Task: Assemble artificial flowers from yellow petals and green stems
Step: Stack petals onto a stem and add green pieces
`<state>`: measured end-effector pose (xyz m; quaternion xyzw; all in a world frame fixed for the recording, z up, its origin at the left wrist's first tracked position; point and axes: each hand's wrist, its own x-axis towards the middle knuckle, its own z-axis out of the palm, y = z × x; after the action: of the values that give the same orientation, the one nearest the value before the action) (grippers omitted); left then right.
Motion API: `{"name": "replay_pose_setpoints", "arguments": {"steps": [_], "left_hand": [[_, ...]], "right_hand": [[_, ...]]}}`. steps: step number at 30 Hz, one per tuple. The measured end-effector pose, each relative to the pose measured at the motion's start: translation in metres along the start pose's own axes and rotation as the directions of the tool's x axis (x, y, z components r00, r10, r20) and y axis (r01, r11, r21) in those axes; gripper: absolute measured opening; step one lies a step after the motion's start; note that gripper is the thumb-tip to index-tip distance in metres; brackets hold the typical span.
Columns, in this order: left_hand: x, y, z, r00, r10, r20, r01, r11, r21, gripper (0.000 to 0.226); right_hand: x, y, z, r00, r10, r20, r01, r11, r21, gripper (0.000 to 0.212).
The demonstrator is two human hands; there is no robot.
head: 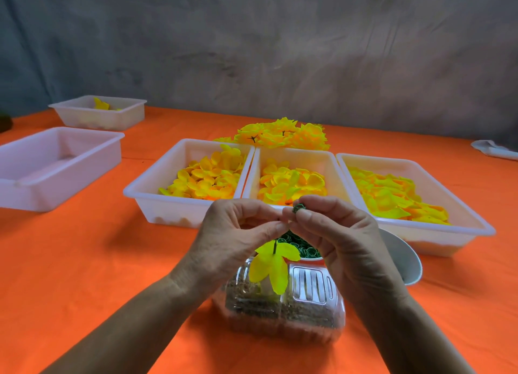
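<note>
Five white trays sit on the orange table (84,247), and the middle tray (291,155) serves as the landmark. Far to its left, an empty tray (56,160) lies near the table edge, with a smaller tray (101,113) behind it holding a few yellow pieces. Just left of the middle tray, touching it, a tray (157,188) is heaped with yellow petals (207,177). The middle tray holds more petals, and behind it lie finished yellow flowers (283,134). In front of the middle tray both hands meet in the air. The left hand (235,233) pinches a thin green stem (275,246) between thumb and forefinger, with a yellow petal piece (273,267) threaded on it and hanging below. The right hand (336,233) has its fingers curled, pinching a small green ring (298,207) at the stem's top end. Below the hands stands a clear plastic container (308,303), and just behind it a cup of green rings (297,247). Right of the middle tray, close beside it, another tray (459,205) holds petals, a white bowl (403,258) resting against its front. Far right lies a white cloth (493,149).
</note>
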<state>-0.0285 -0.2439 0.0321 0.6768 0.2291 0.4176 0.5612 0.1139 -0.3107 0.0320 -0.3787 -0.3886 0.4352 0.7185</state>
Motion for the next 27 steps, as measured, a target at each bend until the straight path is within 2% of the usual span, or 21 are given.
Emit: {"name": "replay_pose_setpoints", "arguments": {"steps": [3,11,17,22,27], "left_hand": [[0.000,0.001,0.002,1.000,0.000,-0.028,0.000,1.000,-0.021,0.016],[-0.002,0.004,0.002,0.997,0.033,-0.068,-0.033,0.999,0.008,0.022],[-0.003,0.002,0.002,0.997,-0.012,-0.073,0.010,1.000,-0.029,0.022],[-0.005,0.001,0.002,0.997,-0.044,-0.067,0.042,0.998,-0.037,0.013],[-0.005,0.001,0.002,0.996,-0.051,-0.077,0.046,0.997,-0.063,0.021]], "right_hand": [[-0.003,0.000,0.003,0.999,-0.037,-0.032,0.035,0.998,-0.049,0.026],[-0.009,-0.002,0.009,0.984,-0.170,-0.055,0.156,0.968,-0.198,0.017],[-0.012,0.003,0.011,0.988,-0.142,-0.061,0.123,0.960,-0.251,0.022],[-0.010,0.009,0.014,0.988,-0.142,-0.052,0.128,0.968,-0.216,0.021],[-0.009,0.013,0.015,0.987,-0.156,-0.034,0.146,0.968,-0.206,0.021]]}}
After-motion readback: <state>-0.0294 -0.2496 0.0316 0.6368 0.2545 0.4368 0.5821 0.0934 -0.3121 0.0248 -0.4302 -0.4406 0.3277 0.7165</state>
